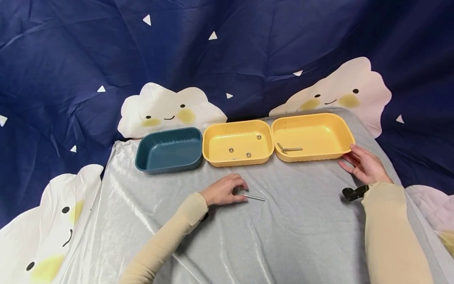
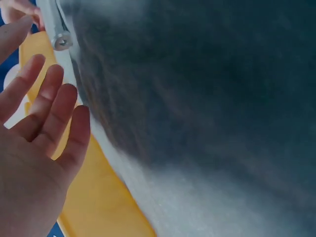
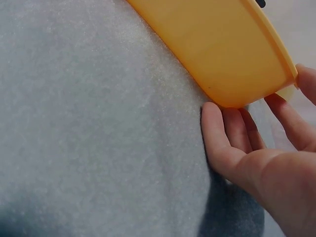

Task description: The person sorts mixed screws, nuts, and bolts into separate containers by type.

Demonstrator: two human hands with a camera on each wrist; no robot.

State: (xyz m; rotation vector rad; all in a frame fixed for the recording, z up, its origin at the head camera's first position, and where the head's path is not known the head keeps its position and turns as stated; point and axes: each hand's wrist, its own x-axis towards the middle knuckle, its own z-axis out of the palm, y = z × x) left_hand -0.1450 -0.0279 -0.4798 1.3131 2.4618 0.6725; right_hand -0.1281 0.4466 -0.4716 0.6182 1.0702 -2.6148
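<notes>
On the grey cloth lies a silver socket-head bolt [image 1: 256, 197], its shank pointing right. My left hand [image 1: 225, 190] is beside its head end, fingers loosely bent. In the left wrist view that hand [image 2: 44, 133] has spread fingers, and the bolt [image 2: 61, 40] shows its socket near the fingertips. At the right yellow tray's [image 1: 312, 157] near right corner, my right hand [image 1: 365, 165] holds the edge. In the right wrist view, the thumb is at the tray's [image 3: 232, 54] rim and the other fingers are under and against its outer wall.
A few bolts [image 1: 292, 149] lie at the left end of the right tray. Several small pieces, including nuts [image 1: 248, 155], are in the middle yellow tray [image 1: 237, 162]. A dark teal tray [image 1: 170, 169] stands at the left of the row. Behind hangs a blue curtain [image 1: 248, 59].
</notes>
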